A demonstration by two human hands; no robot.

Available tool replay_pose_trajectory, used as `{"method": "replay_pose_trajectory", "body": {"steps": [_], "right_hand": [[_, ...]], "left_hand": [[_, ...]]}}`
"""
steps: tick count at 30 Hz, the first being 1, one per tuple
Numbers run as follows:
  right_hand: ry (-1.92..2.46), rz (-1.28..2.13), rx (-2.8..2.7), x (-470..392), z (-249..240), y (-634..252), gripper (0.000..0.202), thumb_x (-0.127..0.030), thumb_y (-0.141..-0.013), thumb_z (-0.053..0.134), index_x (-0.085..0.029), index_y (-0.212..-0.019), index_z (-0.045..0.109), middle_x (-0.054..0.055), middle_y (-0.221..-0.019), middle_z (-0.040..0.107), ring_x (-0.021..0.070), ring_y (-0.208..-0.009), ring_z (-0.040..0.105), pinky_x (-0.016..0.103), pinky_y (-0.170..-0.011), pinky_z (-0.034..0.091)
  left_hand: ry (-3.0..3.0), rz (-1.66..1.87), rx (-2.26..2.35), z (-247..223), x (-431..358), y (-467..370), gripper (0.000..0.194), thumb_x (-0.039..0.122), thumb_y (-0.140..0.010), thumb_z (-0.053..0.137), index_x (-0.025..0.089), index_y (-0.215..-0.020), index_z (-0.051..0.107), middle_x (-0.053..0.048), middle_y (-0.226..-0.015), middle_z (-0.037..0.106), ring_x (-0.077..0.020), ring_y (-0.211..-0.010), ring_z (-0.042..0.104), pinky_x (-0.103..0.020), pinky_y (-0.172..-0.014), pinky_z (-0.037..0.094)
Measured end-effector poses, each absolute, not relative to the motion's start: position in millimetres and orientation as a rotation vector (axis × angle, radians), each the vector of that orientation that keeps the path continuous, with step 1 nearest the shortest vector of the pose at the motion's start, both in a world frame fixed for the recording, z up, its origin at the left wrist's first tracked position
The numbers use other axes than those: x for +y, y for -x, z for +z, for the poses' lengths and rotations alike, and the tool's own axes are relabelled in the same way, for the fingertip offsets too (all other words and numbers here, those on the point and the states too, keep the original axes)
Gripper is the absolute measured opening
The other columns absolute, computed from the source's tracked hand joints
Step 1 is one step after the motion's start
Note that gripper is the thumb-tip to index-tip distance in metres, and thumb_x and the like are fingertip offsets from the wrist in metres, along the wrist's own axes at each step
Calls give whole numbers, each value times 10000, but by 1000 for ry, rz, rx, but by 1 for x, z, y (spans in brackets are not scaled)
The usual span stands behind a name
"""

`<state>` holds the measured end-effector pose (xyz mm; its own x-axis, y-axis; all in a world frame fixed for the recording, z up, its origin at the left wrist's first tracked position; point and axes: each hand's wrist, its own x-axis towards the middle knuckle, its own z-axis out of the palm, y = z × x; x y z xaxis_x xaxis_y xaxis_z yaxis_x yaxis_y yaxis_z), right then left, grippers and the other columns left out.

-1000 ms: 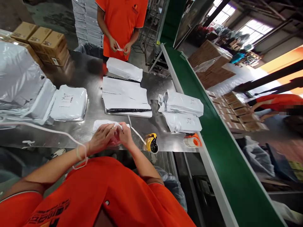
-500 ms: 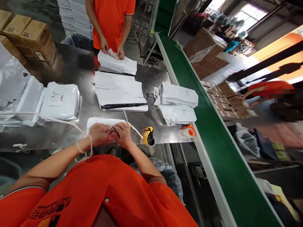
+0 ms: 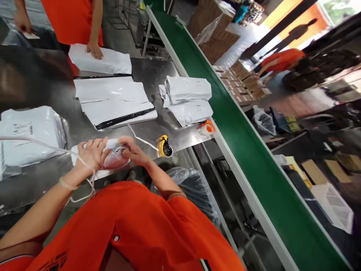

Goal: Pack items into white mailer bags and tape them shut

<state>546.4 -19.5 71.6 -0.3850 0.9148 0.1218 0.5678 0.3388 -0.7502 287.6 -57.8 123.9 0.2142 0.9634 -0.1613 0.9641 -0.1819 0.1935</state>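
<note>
A white plastic mailing bag [image 3: 76, 150] lies at the table's near edge, with a pinkish bundle in clear wrap [image 3: 115, 159] showing at its front. My left hand [image 3: 92, 155] rests across the bag's left part, fingers stretched and spread. At the right end my right hand [image 3: 133, 151] is bent around the bag's edge; motion blurs its fingertips. A pale cord [image 3: 42, 144] crosses over my left wrist. To the right of my hands stands a yellow tape dispenser [image 3: 163, 146]. Behind the bag lie flat white mailing bags [image 3: 113, 98] with black strips.
Filled white parcels [image 3: 188, 90] lie by the green conveyor belt [image 3: 242, 150]. An orange tape dispenser [image 3: 207, 128] sits at the table corner. More parcels [image 3: 31, 131] are on the left. Across the metal table [image 3: 143, 130], a co-worker's hand [image 3: 94, 49] rests on a white parcel [image 3: 113, 61].
My hands have moved apart from their pinch on the bag, and the left fingers have spread. The co-worker's one hand has swung left, holding a small pale piece. The view has turned right.
</note>
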Motion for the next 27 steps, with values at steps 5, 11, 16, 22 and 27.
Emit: {"method": "replay_pose_trajectory", "body": {"steps": [5, 11, 16, 22, 27], "right_hand": [[2317, 606, -1170, -20, 49, -656, 371, -245, -940, 897, -119, -1241, 721, 263, -1384, 774, 376, -1416, 678, 466, -1230, 556], [2443, 783, -1150, -48, 16, -698, 97, -188, -917, 781, -187, -964, 697, 174, -1023, 808, 361, -1269, 756, 502, -1271, 505], [2205, 904, -1203, -35, 47, -717, 235, -464, -967, 720, -276, -906, 592, 29, -821, 711, 296, -934, 781, 467, -985, 661], [1305, 1300, -1136, -44, 117, -668, 584, -784, -784, 896, -270, -993, 712, -30, -628, 635, 187, -474, 571, 340, -492, 535], [1129, 1580, -1237, -59, 133, -587, 578, -723, -665, 983, -251, -855, 711, -59, -558, 598, 133, -427, 487, 278, -426, 444]], "left_hand": [[-2356, 65, 1661, 118, -36, -276, 517, 421, -1219, 487, 210, -1546, 827, -193, -1605, 807, -450, -1402, 724, -652, -1210, 460], [-2338, 59, 1458, 124, -6, -274, 485, 441, -1216, 535, 231, -1516, 854, -160, -1530, 832, -397, -1352, 691, -598, -1236, 417], [-2279, 209, 1393, 130, -17, -276, 450, 445, -1223, 551, 206, -1406, 886, -170, -1416, 848, -372, -1270, 670, -549, -1188, 423], [-2233, 195, 1501, 134, -25, -283, 338, 401, -1178, 637, 255, -1325, 904, -121, -1361, 865, -370, -1270, 696, -563, -1230, 422], [-2088, 332, 1618, 137, -25, -293, 286, 334, -1074, 741, 237, -1281, 913, -151, -1267, 861, -407, -1306, 721, -557, -1249, 483]]}}
